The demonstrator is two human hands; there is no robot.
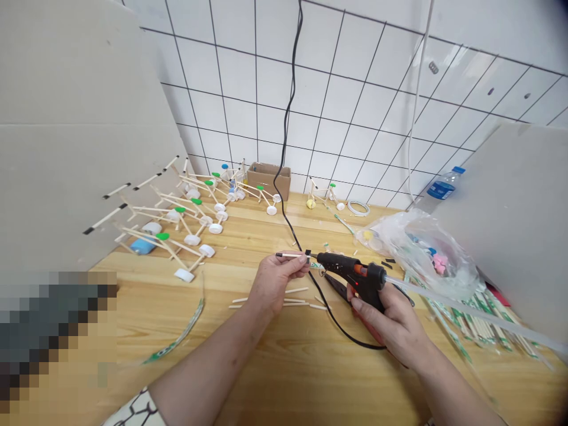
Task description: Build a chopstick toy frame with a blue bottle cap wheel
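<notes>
- Head view: the left hand (276, 285) is closed on a thin wooden stick (288, 255), pinching it between thumb and fingers. The stick lies crosswise, with dark marks near both ends.
- The right hand (393, 322) is clamped around the grip of a black hot glue gun (350, 271), and its nozzle points at the near end of the stick. The two hands seem held this way to bring that end right up to the nozzle.
- A long translucent glue stick (470, 313) runs from the back of the gun toward the lower right, and a black power cord (290, 112) loops down from the wall to the gun.
- Stick frames with bottle-cap wheels (190, 220) stand together on the wooden worktop (288, 378), away from the hands and the gun, perhaps to keep them out of the way.
- Loose sticks (275, 300) lie under the left hand. Wrapped sticks (473, 322) are heaped beside a plastic bag (421, 251).
- A dark tool (336, 287) under the gun is partly hidden and hard to identify. The lower left is pixelated, and the stick's contact with the nozzle is hard to make out.
</notes>
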